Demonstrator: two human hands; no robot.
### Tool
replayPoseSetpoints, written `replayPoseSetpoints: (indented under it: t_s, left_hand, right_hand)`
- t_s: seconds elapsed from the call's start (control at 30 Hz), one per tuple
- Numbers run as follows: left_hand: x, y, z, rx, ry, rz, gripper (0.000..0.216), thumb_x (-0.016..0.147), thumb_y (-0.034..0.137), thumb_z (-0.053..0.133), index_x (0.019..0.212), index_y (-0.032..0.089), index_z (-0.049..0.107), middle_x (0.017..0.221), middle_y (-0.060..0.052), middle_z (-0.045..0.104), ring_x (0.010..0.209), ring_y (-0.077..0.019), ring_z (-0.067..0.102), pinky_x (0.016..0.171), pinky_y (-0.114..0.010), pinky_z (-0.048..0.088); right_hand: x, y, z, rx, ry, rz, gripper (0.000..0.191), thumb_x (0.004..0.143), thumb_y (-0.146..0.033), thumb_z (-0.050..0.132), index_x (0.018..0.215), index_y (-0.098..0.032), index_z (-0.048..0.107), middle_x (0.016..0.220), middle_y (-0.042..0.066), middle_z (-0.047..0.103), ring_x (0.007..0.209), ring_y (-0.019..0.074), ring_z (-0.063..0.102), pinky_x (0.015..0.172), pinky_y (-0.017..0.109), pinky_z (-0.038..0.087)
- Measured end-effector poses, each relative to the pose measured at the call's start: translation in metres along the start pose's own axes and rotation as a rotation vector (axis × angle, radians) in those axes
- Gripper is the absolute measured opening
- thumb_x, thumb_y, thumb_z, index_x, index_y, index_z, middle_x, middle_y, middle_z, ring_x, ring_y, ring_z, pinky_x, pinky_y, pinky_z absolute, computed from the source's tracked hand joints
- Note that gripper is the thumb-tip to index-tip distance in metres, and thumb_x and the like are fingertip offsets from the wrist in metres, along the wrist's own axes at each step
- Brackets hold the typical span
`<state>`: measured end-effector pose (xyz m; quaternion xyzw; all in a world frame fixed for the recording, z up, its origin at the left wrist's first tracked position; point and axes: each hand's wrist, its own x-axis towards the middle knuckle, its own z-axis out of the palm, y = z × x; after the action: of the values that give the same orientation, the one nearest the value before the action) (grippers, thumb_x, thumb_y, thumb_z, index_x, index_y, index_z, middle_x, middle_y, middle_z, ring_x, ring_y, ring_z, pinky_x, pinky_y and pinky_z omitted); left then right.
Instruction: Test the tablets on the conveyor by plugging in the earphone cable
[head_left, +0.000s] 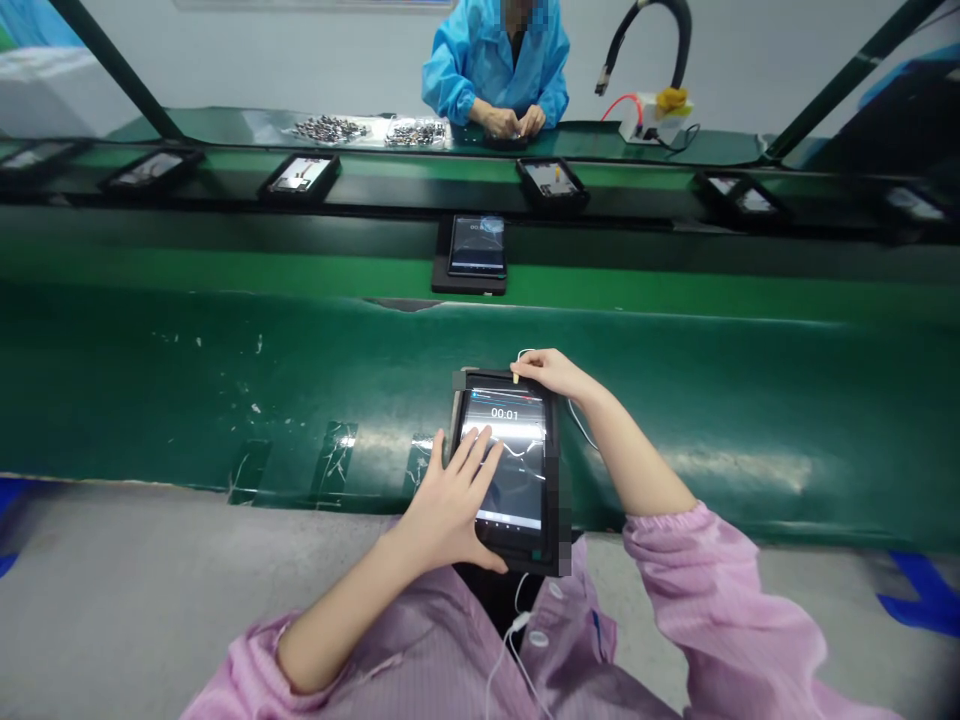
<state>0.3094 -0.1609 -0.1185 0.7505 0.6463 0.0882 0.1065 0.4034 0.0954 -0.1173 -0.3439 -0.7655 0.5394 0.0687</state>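
A tablet (517, 480) in a black holder lies at the table's front edge, its screen lit and reading 00:01. My left hand (454, 500) is spread over the left side of the screen, fingers apart. Whether its fingertips touch the glass I cannot tell. At the tablet's top edge, the fingers of my right hand (551, 372) pinch a small plug (516, 377) with a pale yellow end. A white cable (581, 425) loops from that hand and runs behind my forearm. How far the plug sits in the tablet's edge is hidden.
Ahead on the green belt lies another tablet (478, 247) on a black holder. Several black trays (300, 178) with devices line the raised conveyor behind it. Across from me, a co-worker in a blue smock (495, 60) works beside piles of small parts (330, 129). White earphone wires (519, 622) hang on my chest.
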Motion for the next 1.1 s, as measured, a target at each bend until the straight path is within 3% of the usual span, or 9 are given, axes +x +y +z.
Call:
replayPoseSetpoints:
  t_s: [0.13,0.33,0.5,0.6,0.77,0.83,0.9,1.0,1.1]
  left_hand:
    - [0.0,0.0,0.0,-0.002,-0.01,0.015,0.133,0.055,0.08,0.07,0.153,0.007,0.02,0.156,-0.028,0.028,0.143,-0.0455,0.03,0.114,-0.071,0.01]
    - [0.002,-0.002,0.0,-0.002,-0.061,0.024,0.13,0.058,0.083,0.065,0.153,0.006,0.02,0.157,-0.029,0.025,0.146,-0.0438,0.026,0.114,-0.07,0.009]
    - [0.007,-0.002,-0.006,-0.008,-0.139,0.013,0.132,0.056,0.081,0.067,0.151,0.002,0.022,0.156,-0.032,0.021,0.147,-0.0452,0.021,0.114,-0.07,0.007]
    - [0.008,-0.004,-0.01,-0.016,-0.167,0.027,0.131,0.059,0.08,0.066,0.152,0.001,0.018,0.157,-0.032,0.017,0.148,-0.0429,0.016,0.115,-0.069,0.001]
    - [-0.002,0.004,-0.013,-0.053,-0.2,0.004,0.13,0.059,0.071,0.072,0.155,0.008,0.011,0.16,-0.029,0.008,0.149,-0.0437,0.007,0.114,-0.072,0.003]
    - [-0.013,0.01,0.0,-0.026,-0.139,0.005,0.13,0.055,0.063,0.081,0.156,0.017,0.013,0.161,-0.025,0.005,0.148,-0.0464,0.005,0.112,-0.074,0.006]
    - [-0.025,0.015,0.02,0.005,-0.05,-0.005,0.127,0.054,0.055,0.087,0.156,0.028,0.017,0.161,-0.022,0.01,0.146,-0.0489,0.012,0.109,-0.077,0.015]
    - [-0.038,0.017,0.051,0.017,0.127,-0.032,0.126,0.06,0.042,0.09,0.156,0.027,0.01,0.159,-0.025,0.019,0.144,-0.0471,0.023,0.107,-0.069,0.034]
    - [-0.037,0.005,0.063,-0.053,0.307,-0.029,0.137,0.061,0.038,0.091,0.156,0.023,-0.007,0.158,-0.029,0.001,0.143,-0.0465,0.021,0.106,-0.062,0.041]
  right_hand:
    - [0.001,-0.001,0.0,-0.034,0.041,0.022,0.033,0.07,-0.047,0.07,0.057,-0.017,0.064,0.062,0.001,0.057,0.063,0.0159,0.049,0.063,0.03,0.036]
    - [0.001,0.004,0.009,-0.055,0.213,0.113,0.027,0.073,-0.039,0.073,0.054,-0.021,0.066,0.056,-0.001,0.056,0.065,0.0185,0.054,0.063,0.03,0.035]
    - [0.008,0.009,0.013,0.117,0.4,0.187,0.029,0.082,-0.038,0.074,0.065,-0.017,0.064,0.057,-0.004,0.055,0.057,0.014,0.053,0.061,0.028,0.044]
    - [0.014,0.001,-0.02,0.335,0.617,0.183,0.032,0.094,-0.041,0.063,0.077,-0.014,0.061,0.065,-0.003,0.057,0.053,0.0105,0.053,0.054,0.024,0.046]
    - [-0.006,-0.033,-0.097,0.73,0.877,0.028,0.02,0.095,-0.027,0.061,0.079,-0.017,0.055,0.066,-0.005,0.057,0.058,0.0076,0.06,0.051,0.016,0.043]
    - [-0.02,-0.038,-0.104,0.845,0.882,-0.02,0.018,0.097,-0.019,0.056,0.079,-0.019,0.053,0.066,-0.007,0.056,0.061,0.0059,0.061,0.055,0.014,0.045]
    - [-0.026,-0.032,-0.095,0.914,0.831,-0.006,0.019,0.098,-0.017,0.054,0.08,-0.017,0.052,0.068,-0.006,0.055,0.06,0.0066,0.059,0.055,0.015,0.047]
    - [-0.015,-0.014,-0.064,0.944,0.701,0.109,0.018,0.099,-0.024,0.058,0.085,-0.014,0.056,0.071,-0.004,0.055,0.052,0.007,0.05,0.046,0.017,0.043]
    - [0.016,-0.001,-0.038,0.92,0.623,0.209,0.019,0.099,-0.031,0.059,0.094,-0.013,0.059,0.076,-0.002,0.056,0.052,0.0069,0.048,0.045,0.018,0.043]
